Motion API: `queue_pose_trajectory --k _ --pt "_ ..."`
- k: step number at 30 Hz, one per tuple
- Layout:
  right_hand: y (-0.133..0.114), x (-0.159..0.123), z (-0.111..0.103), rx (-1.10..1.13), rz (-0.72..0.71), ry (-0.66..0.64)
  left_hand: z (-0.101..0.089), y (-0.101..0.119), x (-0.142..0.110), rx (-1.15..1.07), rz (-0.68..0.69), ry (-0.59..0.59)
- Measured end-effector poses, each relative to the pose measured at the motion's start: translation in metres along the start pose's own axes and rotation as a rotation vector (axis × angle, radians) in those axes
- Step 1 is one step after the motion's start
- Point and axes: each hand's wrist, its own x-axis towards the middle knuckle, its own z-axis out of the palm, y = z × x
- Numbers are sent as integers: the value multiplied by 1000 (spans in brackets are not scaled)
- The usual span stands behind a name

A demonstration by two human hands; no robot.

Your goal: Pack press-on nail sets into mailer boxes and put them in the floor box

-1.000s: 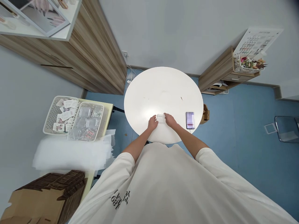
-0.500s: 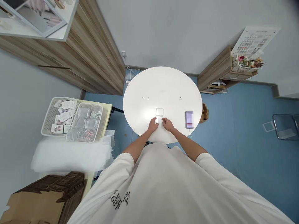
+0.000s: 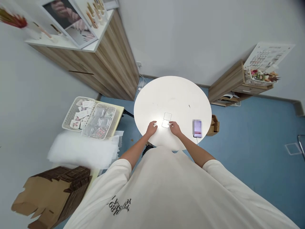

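Observation:
A small clear plastic box [image 3: 166, 123] lies opened out on the round white table [image 3: 176, 95], its lid [image 3: 167, 116] folded back away from me. My right hand [image 3: 175, 128] is at the box's right edge, thumb and fingertips closed around that side. To the left of the box, my left hand [image 3: 152, 128] rests over the table with thumb and fingers apart and nothing between them. A gap separates it from the box. Whether anything small lies inside the box is hard to make out in the glare.
A phone [image 3: 197, 128] with a cable lies at the table's right. On a side table to the left are a basket of cards [image 3: 71, 124], a basket of clear boxes [image 3: 104, 121], white sheets [image 3: 83, 149] and flattened cardboard [image 3: 45, 194]. A cabinet [image 3: 114, 60] stands behind.
My left hand has let go of the box and moved off to the left. My right hand stays at its right edge. The whole view has shifted, with the scene sliding right and down.

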Motion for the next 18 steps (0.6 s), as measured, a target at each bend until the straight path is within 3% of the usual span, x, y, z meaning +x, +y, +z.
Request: queue_pose_trajectory --k 3,7,13,18 --pt "-26 12 3 1 -80 -23 -31 0 -10 -17 -2 95" --pt "-75 29 26 -2 -203 -105 -77 -1 -29 -45 5 224" --pt "-146 42 80 -15 -372 -232 -143 -15 -54 -76 -14 392" --pt "-195 46 139 -45 -449 -313 -193 -50 -62 -134 20 497"
